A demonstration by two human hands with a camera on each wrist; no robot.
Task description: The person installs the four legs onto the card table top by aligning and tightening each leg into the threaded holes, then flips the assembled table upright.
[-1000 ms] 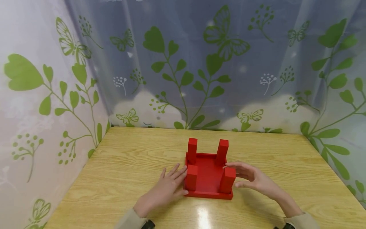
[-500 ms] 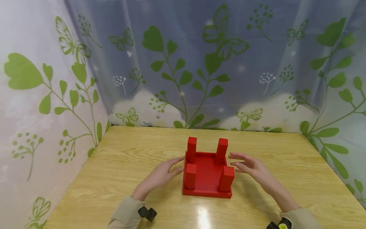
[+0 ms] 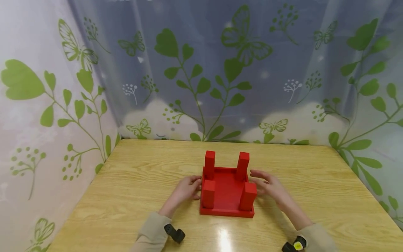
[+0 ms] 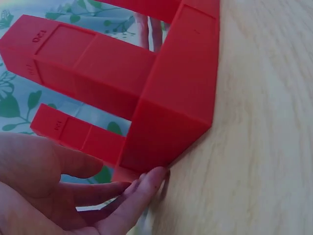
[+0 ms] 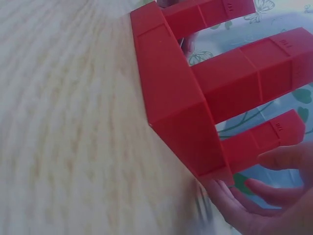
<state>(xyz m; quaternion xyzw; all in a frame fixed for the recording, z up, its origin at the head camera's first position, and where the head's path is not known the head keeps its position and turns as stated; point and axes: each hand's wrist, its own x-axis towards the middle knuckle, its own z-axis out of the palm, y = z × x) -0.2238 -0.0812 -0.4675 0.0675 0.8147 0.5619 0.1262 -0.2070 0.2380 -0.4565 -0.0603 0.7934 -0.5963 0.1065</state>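
Note:
A red, shallow-rimmed square base [image 3: 226, 192] rests on the table with a thick upright post [image 3: 248, 196] near each corner, like a small upside-down table. My left hand [image 3: 185, 188] is at its left side, fingers lightly bent. In the left wrist view, fingertips [image 4: 155, 177] meet the base's lower side, close to the tabletop. On the opposite side is my right hand [image 3: 273, 187], with its fingers loosely spread. The right wrist view shows its fingers [image 5: 222, 196] at the low edge of the base, partly hidden behind it. Small raised numbers mark the posts.
The light wood table [image 3: 141, 164] spreads around the red piece. A curtain [image 3: 189, 70] printed with green leaves and butterflies hangs along its back and sides. Each wrist carries a small black camera [image 3: 174, 233].
Both hands came off the red piece and shifted along its sides; the left fingers bent and returned to its left side, the right hand drew closer again. The piece stays nearly in place.

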